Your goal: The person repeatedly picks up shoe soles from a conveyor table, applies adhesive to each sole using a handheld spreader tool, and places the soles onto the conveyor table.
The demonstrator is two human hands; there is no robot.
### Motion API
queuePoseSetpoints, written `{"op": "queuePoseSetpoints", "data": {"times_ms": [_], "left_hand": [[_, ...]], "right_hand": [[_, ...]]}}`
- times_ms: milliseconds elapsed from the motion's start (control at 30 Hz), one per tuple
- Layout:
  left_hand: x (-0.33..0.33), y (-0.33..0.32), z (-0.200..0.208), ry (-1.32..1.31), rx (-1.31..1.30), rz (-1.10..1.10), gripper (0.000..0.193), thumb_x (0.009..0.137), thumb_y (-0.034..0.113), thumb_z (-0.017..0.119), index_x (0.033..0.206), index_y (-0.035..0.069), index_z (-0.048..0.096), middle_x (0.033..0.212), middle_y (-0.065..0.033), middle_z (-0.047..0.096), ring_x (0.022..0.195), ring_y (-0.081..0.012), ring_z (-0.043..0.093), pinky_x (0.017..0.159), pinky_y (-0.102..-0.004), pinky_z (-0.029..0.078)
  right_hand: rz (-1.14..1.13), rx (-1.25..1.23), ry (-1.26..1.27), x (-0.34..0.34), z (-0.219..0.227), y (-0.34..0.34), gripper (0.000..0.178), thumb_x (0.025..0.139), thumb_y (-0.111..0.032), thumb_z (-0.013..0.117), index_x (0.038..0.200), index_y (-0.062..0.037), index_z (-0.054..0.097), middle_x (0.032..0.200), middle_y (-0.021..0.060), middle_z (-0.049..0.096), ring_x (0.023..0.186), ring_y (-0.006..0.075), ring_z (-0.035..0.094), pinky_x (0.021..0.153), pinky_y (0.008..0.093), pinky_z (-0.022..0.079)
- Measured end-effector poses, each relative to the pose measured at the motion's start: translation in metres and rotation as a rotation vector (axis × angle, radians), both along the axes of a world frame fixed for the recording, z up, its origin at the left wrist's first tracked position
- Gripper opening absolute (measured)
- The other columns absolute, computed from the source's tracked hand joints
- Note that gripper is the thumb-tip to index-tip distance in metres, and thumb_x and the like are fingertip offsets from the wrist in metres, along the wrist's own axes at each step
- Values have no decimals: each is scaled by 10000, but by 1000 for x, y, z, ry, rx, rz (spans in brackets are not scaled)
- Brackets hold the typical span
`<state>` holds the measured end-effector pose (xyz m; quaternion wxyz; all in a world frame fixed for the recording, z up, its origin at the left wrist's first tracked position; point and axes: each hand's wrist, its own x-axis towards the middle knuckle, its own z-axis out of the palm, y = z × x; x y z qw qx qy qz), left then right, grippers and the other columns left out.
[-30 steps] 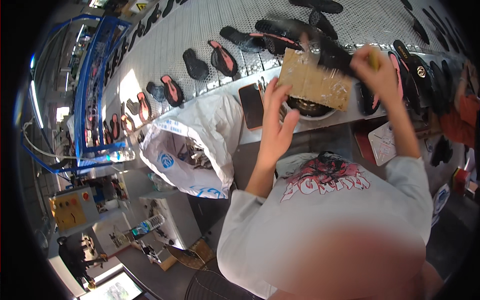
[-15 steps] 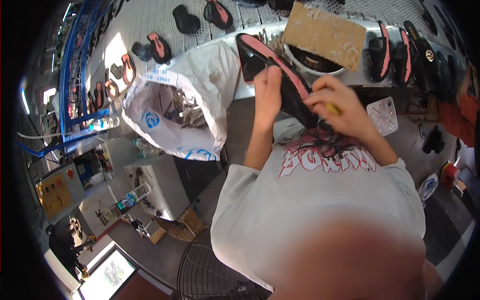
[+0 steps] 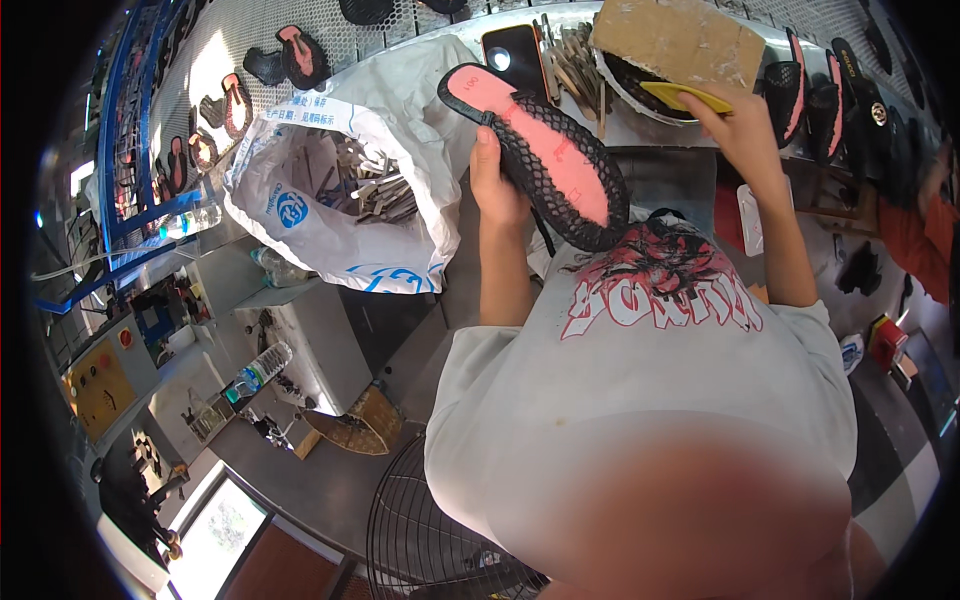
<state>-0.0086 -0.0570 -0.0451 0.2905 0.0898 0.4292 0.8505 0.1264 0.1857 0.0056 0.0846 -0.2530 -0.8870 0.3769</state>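
A black woven shoe upper (image 3: 606,185) with a pink insole side (image 3: 550,155) facing up is tilted in front of my chest. My left hand (image 3: 497,180) is closed on its left edge. Up and to the right, my right hand (image 3: 738,125) grips a flat yellow tool (image 3: 690,96), whose far end reaches over a white bowl (image 3: 668,133). Dark stuff lies in that bowl, and a piece of brown cardboard (image 3: 680,45) covers its back part. I cannot tell whether the tool touches the bowl's contents.
Left of my hands stands an open white sack (image 3: 440,215) with thin strips inside. A phone (image 3: 515,58) and a pile of sticks (image 3: 575,70) lie behind the shoe upper. More black-and-pink shoe parts (image 3: 785,95) stand at the right. Another person's orange sleeve (image 3: 915,235) shows far right.
My right hand has left the shoe upper and moved up and right to the bowl with the yellow tool. The shoe upper has turned, so its pink side faces up more fully.
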Motion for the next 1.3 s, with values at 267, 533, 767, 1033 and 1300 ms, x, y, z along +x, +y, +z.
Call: {"op": "queuePoseSetpoints", "data": {"times_ms": [267, 533, 767, 1033, 1300], "left_hand": [[-7, -3, -1, -13, 88, -48, 554, 954, 453, 363, 1214, -22, 483, 1117, -146, 590, 1003, -253, 587, 879, -378, 471], [-27, 13, -34, -306, 318, -54, 857, 782, 784, 316, 1092, 14, 529, 934, -118, 619, 788, -241, 596, 718, -341, 511], [-15, 47, -7, -251, 75, -80, 721, 872, 698, 257, 1051, 60, 542, 872, -32, 592, 775, -140, 582, 697, -277, 495], [-3, 59, 26, 11, -85, -185, 739, 893, 680, 265, 1093, 24, 540, 884, -47, 604, 764, -150, 597, 705, -278, 501], [-4, 57, 16, 31, -472, -6, 565, 957, 542, 316, 1160, 60, 528, 980, -75, 583, 873, -199, 543, 785, -332, 462]], "right_hand": [[77, -26, 241, -16, -35, 6, 265, 869, -267, 632, 931, -14, 674, 664, 74, 621, 503, 123, 552, 481, 259, 416], [-214, -693, 217, -22, -36, 26, 303, 888, -315, 624, 848, -15, 635, 538, -10, 503, 434, 49, 421, 398, 201, 292], [-279, -1227, 473, -26, 15, -8, 269, 899, -245, 609, 924, 23, 611, 704, 42, 594, 557, 109, 520, 511, 225, 415], [339, -268, 422, -20, 42, -16, 187, 850, -112, 631, 979, 23, 644, 854, 98, 668, 752, 183, 636, 656, 300, 509], [710, 143, 634, -20, 56, -15, 295, 755, -71, 674, 1025, 40, 629, 926, 195, 654, 849, 345, 648, 733, 378, 531]]}}
